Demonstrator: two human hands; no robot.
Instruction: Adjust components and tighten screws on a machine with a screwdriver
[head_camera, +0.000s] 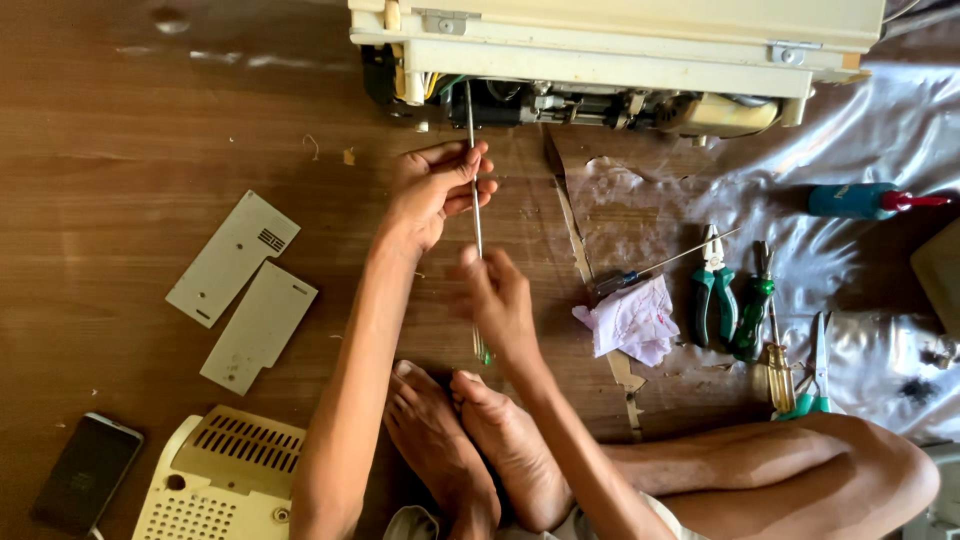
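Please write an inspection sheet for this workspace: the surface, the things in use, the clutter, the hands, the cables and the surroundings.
Surface: brown wooden floor; crinkled clear plastic sheet on its right part.
Job's things: long screwdriver, tip reaching into the opened cream machine.
Clutter: two flat cream cover plates, vented cream cover, dark phone, crumpled pale cloth, green-handled pliers, more screwdrivers, blue can with red nozzle.
Hands: left hand steadies the shaft; right hand grips the handle.
Cables: coloured wires inside the machine.
Surroundings: the person's bare feet and crossed legs.
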